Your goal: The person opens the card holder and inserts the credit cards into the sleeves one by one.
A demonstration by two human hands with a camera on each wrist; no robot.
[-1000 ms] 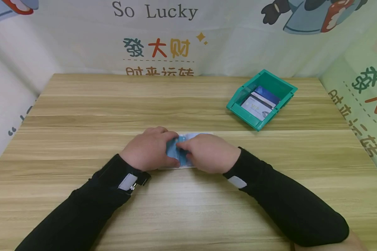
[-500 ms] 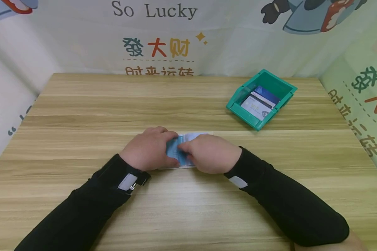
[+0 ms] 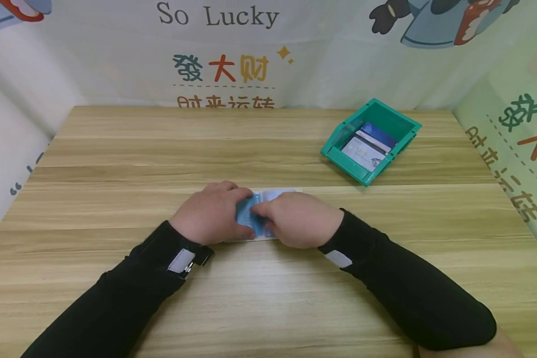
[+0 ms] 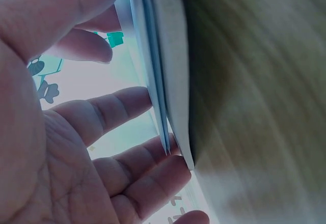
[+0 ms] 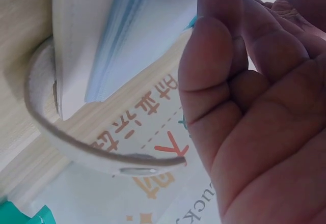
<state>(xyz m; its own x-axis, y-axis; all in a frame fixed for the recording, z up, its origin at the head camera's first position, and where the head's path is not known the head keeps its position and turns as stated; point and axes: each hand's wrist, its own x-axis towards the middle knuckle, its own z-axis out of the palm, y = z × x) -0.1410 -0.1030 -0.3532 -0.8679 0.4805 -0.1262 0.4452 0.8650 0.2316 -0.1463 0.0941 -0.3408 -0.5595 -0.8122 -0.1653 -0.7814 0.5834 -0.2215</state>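
A white card holder (image 5: 76, 40) with bluish clear sleeves lies open on the table in the head view. My left hand (image 3: 210, 211) spans its left part and grips it, one finger at the far edge and the thumb at the near edge; several fingers touch its edge in the left wrist view. My right hand (image 3: 302, 219) is over its right part. The index finger (image 3: 261, 208) touches the blue sleeve (image 3: 248, 214), and the other fingers are curled. Whether it pinches a sleeve or a card is hidden. A white strap (image 5: 102, 155) with a metal snap hangs off the holder.
A green bin (image 3: 371, 141) stands at the back right of the wooden table (image 3: 170, 149), with several cards (image 3: 364, 154) in it, one marked VIP. Printed white cloth (image 3: 125, 54) hangs behind the table and along both sides.
My right index finger slides slightly right, then back left, on the blue sleeve. The left hand, the card holder and the bin stay in place; the head view shifts slightly.
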